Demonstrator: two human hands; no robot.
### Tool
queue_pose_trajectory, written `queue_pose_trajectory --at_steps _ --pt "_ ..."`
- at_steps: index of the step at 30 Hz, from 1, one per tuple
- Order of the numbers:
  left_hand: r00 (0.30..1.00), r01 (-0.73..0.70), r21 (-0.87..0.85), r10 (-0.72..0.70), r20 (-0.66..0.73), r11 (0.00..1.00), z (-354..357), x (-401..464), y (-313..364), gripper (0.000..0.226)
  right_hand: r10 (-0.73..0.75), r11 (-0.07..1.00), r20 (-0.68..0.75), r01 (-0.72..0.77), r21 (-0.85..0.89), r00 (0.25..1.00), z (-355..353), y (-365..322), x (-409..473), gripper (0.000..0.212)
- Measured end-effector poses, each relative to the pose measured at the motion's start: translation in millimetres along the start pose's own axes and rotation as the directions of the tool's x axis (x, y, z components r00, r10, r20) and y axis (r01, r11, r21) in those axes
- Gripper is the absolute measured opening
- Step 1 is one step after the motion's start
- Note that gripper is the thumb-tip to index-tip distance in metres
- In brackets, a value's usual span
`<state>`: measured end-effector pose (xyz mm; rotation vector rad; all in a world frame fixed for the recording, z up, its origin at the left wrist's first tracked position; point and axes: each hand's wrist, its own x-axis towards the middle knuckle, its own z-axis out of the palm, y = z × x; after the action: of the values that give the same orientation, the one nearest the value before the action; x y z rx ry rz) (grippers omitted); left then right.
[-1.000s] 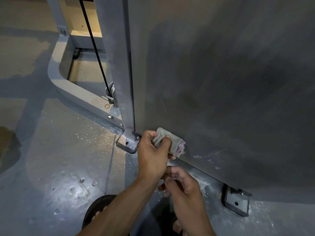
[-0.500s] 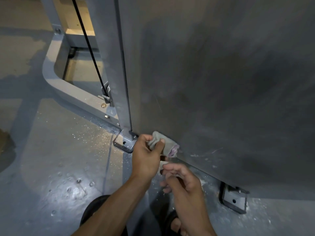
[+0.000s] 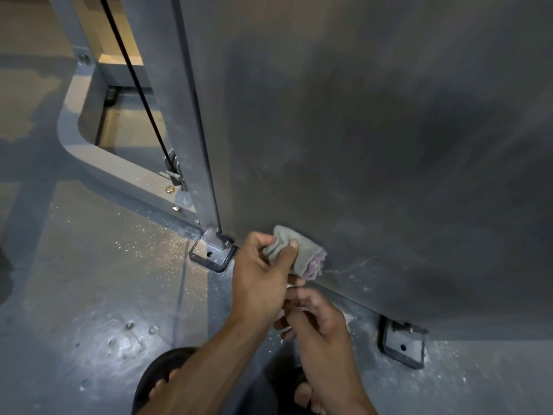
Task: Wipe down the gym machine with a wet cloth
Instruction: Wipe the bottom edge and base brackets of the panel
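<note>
The gym machine's big dark grey panel (image 3: 374, 145) fills the right and top of the view. My left hand (image 3: 260, 280) is shut on a bunched grey cloth (image 3: 305, 253) with a pinkish end, pressed against the panel's lower edge just right of the corner post (image 3: 179, 115). My right hand (image 3: 320, 322) sits directly below the left one, fingers curled, close to the cloth's underside. Whether it grips anything is hidden by the fingers. Pale scuff marks show on the panel to the right of the cloth.
A black cable (image 3: 137, 85) runs down beside the post to the curved grey base frame (image 3: 98, 163). Bolted floor brackets sit at the post's foot (image 3: 209, 259) and further right (image 3: 402, 347). The grey floor is wet and speckled. My sandalled foot (image 3: 158, 381) is at the bottom.
Both hands have stayed at the panel's lower left corner. The cloth has shifted slightly along the edge, and the right hand has come up closer under the left.
</note>
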<state>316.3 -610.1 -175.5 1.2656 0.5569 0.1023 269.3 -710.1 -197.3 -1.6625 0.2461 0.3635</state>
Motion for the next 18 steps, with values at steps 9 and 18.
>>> queue_pose_trajectory --at_steps 9,18 --pt "0.937 -0.299 -0.107 0.313 0.155 0.948 37 -26 50 0.022 -0.001 1.000 -0.060 0.000 -0.028 0.998 -29 -8 -2 0.027" --pt "0.993 -0.108 0.030 0.106 0.043 0.994 26 -15 -9 0.020 -0.037 0.999 -0.101 0.036 -0.014 0.994 -49 -6 -6 0.027"
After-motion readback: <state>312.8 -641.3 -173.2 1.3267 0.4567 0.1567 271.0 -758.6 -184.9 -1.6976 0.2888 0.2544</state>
